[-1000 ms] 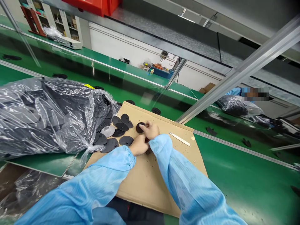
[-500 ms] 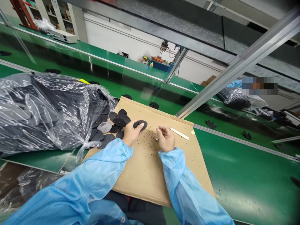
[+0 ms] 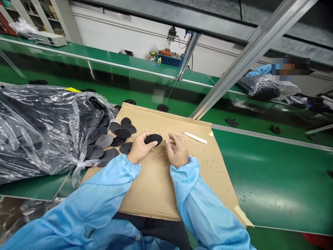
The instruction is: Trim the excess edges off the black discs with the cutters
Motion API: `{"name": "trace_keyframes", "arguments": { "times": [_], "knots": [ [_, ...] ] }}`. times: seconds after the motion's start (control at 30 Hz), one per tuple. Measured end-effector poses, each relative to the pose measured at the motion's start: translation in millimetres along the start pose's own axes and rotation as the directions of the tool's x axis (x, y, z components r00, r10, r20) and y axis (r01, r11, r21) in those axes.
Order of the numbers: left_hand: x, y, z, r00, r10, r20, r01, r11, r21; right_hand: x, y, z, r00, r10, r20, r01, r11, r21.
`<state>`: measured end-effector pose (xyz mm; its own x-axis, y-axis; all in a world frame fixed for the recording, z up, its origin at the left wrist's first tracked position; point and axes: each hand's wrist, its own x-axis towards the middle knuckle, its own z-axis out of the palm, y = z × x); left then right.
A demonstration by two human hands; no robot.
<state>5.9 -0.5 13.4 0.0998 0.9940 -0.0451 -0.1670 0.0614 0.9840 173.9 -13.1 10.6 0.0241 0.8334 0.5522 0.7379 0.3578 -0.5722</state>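
Note:
My left hand (image 3: 139, 150) pinches a black round disc (image 3: 153, 139) by its near left edge, thumb on top, and holds it over a brown cardboard sheet (image 3: 148, 191). A small raised knob shows on the disc's face. Just to the right, apart from the disc, my right hand (image 3: 178, 153) is closed with curled fingers; whatever lies in them is too small to make out. Tiny black bits (image 3: 156, 159) are scattered on the cardboard under and between both hands. Beyond the right hand lies a flat white strip (image 3: 194, 137).
Several loose black discs (image 3: 122, 133) lie left of my left hand, beside a clear plastic bag (image 3: 47, 128) full of more. A metal post (image 3: 229, 73) slants up behind the cardboard. The green bench (image 3: 267, 173) extends right. Another person's blue sleeve (image 3: 260, 69) shows at far right.
The view has shifted, so the bench scene sits further left and higher. The disc stays in my left hand and looks tilted differently. A shiny small piece seen below my right fingers no longer shows.

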Motion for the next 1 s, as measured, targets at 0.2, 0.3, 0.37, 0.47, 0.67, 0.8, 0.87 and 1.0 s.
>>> {"name": "trace_keyframes", "arguments": {
  "times": [0.2, 0.3, 0.37, 0.47, 0.67, 0.8, 0.87, 1.0],
  "knots": [
    [0, 0, -1.6, 0.998, 0.062, -0.029, -0.057, 0.988, 0.141, 0, 9, -3, 0.998, -0.013, 0.068, 0.014, 1.0, -0.008],
    [-2, -1, -2.3, 0.995, 0.064, 0.072, -0.08, 0.967, 0.244, -3, -3, -2, 0.989, -0.086, 0.123, 0.075, 0.993, 0.091],
    [-3, -1, -2.7, 0.988, 0.079, 0.132, -0.116, 0.945, 0.304, -5, -10, -2, 0.975, -0.121, 0.187, 0.094, 0.985, 0.147],
    [-2, -3, -3.4, 0.988, 0.063, 0.141, -0.103, 0.948, 0.3, -7, -13, 2, 0.967, -0.1, 0.236, 0.056, 0.98, 0.189],
    [1, -8, -4.5, 0.998, -0.046, 0.05, 0.038, 0.989, 0.144, -9, -3, 13, 0.955, 0.099, 0.28, -0.174, 0.95, 0.26],
    [1, -7, -4.5, 0.998, -0.021, 0.066, 0.009, 0.984, 0.177, -10, -2, 15, 0.949, 0.118, 0.293, -0.204, 0.937, 0.285],
    [0, -6, -4.4, 0.997, -0.011, 0.078, -0.004, 0.982, 0.191, -11, -3, 14, 0.948, 0.116, 0.295, -0.206, 0.933, 0.294],
    [0, -4, -4.3, 0.998, 0.006, 0.065, -0.02, 0.975, 0.221, -10, -6, 13, 0.943, 0.124, 0.309, -0.215, 0.936, 0.278]
  ]
}}
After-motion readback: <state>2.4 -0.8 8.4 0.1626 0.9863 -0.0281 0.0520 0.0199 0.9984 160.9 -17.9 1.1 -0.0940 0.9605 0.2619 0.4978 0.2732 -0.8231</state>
